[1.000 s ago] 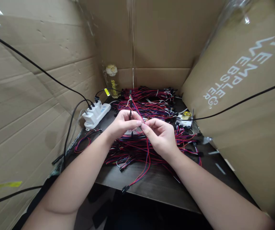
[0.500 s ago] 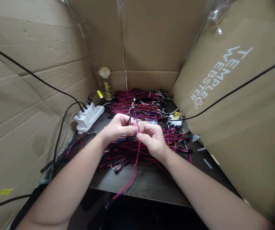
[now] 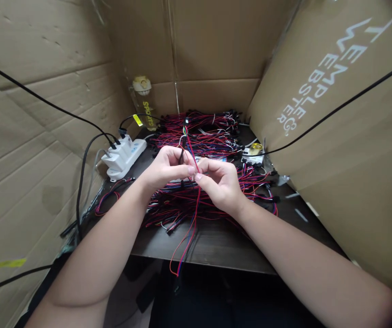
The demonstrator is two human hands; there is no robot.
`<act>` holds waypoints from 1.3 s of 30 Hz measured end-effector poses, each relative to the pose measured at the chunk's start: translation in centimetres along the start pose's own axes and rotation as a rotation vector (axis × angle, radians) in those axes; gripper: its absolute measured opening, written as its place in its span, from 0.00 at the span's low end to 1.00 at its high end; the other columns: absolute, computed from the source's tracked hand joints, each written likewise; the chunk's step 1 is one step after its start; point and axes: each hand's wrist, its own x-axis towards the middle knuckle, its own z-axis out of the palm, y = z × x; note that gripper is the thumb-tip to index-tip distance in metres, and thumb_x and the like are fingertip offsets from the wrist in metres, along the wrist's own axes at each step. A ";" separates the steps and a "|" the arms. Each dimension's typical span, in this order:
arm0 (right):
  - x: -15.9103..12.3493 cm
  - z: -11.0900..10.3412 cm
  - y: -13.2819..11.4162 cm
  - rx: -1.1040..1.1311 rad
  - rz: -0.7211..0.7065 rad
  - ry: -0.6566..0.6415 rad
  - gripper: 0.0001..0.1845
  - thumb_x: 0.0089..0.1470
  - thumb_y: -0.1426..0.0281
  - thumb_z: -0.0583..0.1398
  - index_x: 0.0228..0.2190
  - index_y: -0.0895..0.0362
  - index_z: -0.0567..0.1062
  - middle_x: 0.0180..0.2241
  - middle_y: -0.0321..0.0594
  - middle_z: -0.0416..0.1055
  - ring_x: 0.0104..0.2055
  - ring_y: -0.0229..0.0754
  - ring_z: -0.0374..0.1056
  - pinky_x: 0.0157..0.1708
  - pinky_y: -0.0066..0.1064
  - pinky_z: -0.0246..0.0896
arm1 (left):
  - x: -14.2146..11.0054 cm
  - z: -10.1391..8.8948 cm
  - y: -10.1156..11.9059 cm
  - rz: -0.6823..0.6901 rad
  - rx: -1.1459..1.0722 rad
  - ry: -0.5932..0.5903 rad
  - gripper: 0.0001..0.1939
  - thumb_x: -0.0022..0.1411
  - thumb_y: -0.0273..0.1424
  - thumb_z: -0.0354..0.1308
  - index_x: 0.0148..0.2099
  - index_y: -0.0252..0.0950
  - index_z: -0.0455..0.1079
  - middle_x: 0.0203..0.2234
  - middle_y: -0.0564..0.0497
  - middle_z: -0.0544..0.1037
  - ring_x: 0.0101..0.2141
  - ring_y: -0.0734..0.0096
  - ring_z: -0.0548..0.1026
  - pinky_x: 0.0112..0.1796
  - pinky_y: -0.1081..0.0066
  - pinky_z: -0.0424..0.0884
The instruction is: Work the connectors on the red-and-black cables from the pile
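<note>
Over the middle of the table, my left hand (image 3: 169, 169) pinches a wire harness (image 3: 196, 213) of red, blue and dark wires. Fingertips of my right hand (image 3: 222, 186) close on the same wires, almost touching the left thumb. The harness's upper end, with a small white connector (image 3: 186, 121) and some green and white wire, sticks up above my hands. Its lower end hangs past the table edge to a dark connector (image 3: 177, 286). Beneath and behind my hands lie heaps of similar harnesses (image 3: 199, 136). What exactly sits between the fingertips is hidden.
A white power strip (image 3: 125, 157) with black plugs stands at the left. Behind it is a clear bottle (image 3: 144, 102) with a pale lid. Cardboard walls (image 3: 216, 41) enclose three sides. Black cables (image 3: 339, 114) cross both sides. A small white box (image 3: 253, 155) sits at the right.
The view has shifted slightly. Both hands stay pinched on the harness close together. Its hanging lower end has swung right and straightened downward.
</note>
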 end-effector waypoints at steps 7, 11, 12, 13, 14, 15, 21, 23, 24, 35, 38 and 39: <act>0.0 0.0 -0.4 -0.032 0.056 -0.009 0.11 0.55 0.66 0.62 0.24 0.57 0.72 0.23 0.37 0.70 0.27 0.36 0.64 0.30 0.31 0.61 | 0.1 0.1 0.8 0.016 0.078 -0.045 0.12 0.47 0.36 0.76 0.27 0.34 0.79 0.20 0.49 0.79 0.22 0.73 0.74 0.26 0.74 0.72; 0.1 0.1 -0.5 -0.009 0.063 -0.005 0.12 0.55 0.65 0.62 0.24 0.57 0.71 0.22 0.36 0.68 0.26 0.35 0.62 0.27 0.29 0.59 | 0.1 -0.1 0.9 0.020 0.122 -0.032 0.13 0.47 0.37 0.77 0.27 0.34 0.79 0.20 0.49 0.78 0.22 0.73 0.74 0.27 0.73 0.72; 0.1 0.2 -0.5 0.000 0.070 -0.004 0.13 0.55 0.64 0.62 0.24 0.57 0.70 0.22 0.35 0.68 0.26 0.35 0.62 0.27 0.29 0.58 | 0.1 -0.1 0.9 0.021 0.125 -0.028 0.13 0.47 0.37 0.76 0.27 0.34 0.79 0.20 0.50 0.78 0.22 0.73 0.74 0.27 0.74 0.72; 0.1 0.2 -0.5 0.009 0.075 -0.002 0.13 0.55 0.64 0.63 0.24 0.57 0.70 0.22 0.35 0.67 0.25 0.34 0.61 0.26 0.29 0.58 | 0.1 -0.1 0.8 0.025 0.124 -0.022 0.12 0.47 0.36 0.76 0.27 0.34 0.79 0.20 0.50 0.78 0.22 0.74 0.74 0.26 0.74 0.71; 0.2 0.3 -0.5 0.021 0.076 0.002 0.13 0.55 0.64 0.63 0.24 0.57 0.70 0.22 0.35 0.66 0.25 0.34 0.60 0.26 0.28 0.57 | 0.1 -0.1 0.8 0.034 0.124 -0.014 0.12 0.48 0.36 0.76 0.27 0.34 0.79 0.21 0.50 0.78 0.22 0.74 0.74 0.26 0.75 0.71; 0.2 0.4 -0.5 0.036 0.074 0.007 0.13 0.55 0.65 0.63 0.24 0.58 0.70 0.23 0.35 0.66 0.25 0.33 0.59 0.26 0.28 0.56 | 0.1 -0.1 0.8 0.046 0.123 -0.003 0.11 0.48 0.35 0.76 0.28 0.35 0.80 0.21 0.50 0.79 0.22 0.75 0.74 0.26 0.76 0.71; 0.2 0.6 -0.3 0.087 0.099 0.010 0.11 0.56 0.64 0.64 0.28 0.58 0.72 0.25 0.35 0.67 0.26 0.33 0.60 0.26 0.28 0.56 | 0.0 -0.2 0.8 0.082 0.189 0.079 0.12 0.47 0.37 0.77 0.28 0.35 0.81 0.21 0.49 0.79 0.22 0.74 0.74 0.26 0.75 0.70; 0.1 0.6 -0.2 0.073 0.108 0.008 0.12 0.56 0.63 0.64 0.27 0.58 0.71 0.25 0.35 0.67 0.26 0.33 0.60 0.26 0.28 0.56 | 0.0 -0.2 0.9 0.079 0.212 0.078 0.13 0.47 0.38 0.77 0.28 0.35 0.81 0.21 0.49 0.79 0.22 0.74 0.74 0.26 0.75 0.70; 0.1 0.5 -0.2 0.071 0.110 0.010 0.12 0.56 0.63 0.64 0.27 0.58 0.71 0.25 0.35 0.66 0.26 0.33 0.59 0.26 0.28 0.56 | -0.1 -0.2 0.9 0.079 0.215 0.077 0.13 0.47 0.38 0.77 0.28 0.34 0.81 0.20 0.49 0.79 0.22 0.74 0.73 0.25 0.75 0.69; 0.5 0.7 0.0 0.099 0.143 0.063 0.19 0.57 0.56 0.66 0.31 0.57 0.70 0.23 0.33 0.63 0.24 0.32 0.55 0.22 0.26 0.50 | 0.4 -0.9 0.6 0.211 0.206 0.094 0.14 0.58 0.41 0.69 0.36 0.34 0.81 0.27 0.49 0.81 0.28 0.72 0.76 0.31 0.74 0.73; 0.6 0.7 -0.1 0.061 0.153 0.053 0.20 0.57 0.55 0.66 0.29 0.57 0.70 0.22 0.32 0.61 0.23 0.31 0.53 0.21 0.26 0.46 | 0.5 -1.2 0.5 0.287 0.228 0.162 0.16 0.61 0.44 0.65 0.38 0.35 0.81 0.29 0.48 0.81 0.31 0.69 0.77 0.36 0.71 0.74; 0.6 0.6 -0.1 0.050 0.159 0.046 0.21 0.57 0.54 0.67 0.29 0.57 0.70 0.22 0.33 0.61 0.23 0.31 0.53 0.21 0.27 0.46 | 0.5 -1.3 0.6 0.307 0.224 0.156 0.17 0.61 0.45 0.65 0.39 0.36 0.82 0.30 0.48 0.81 0.32 0.68 0.77 0.37 0.70 0.74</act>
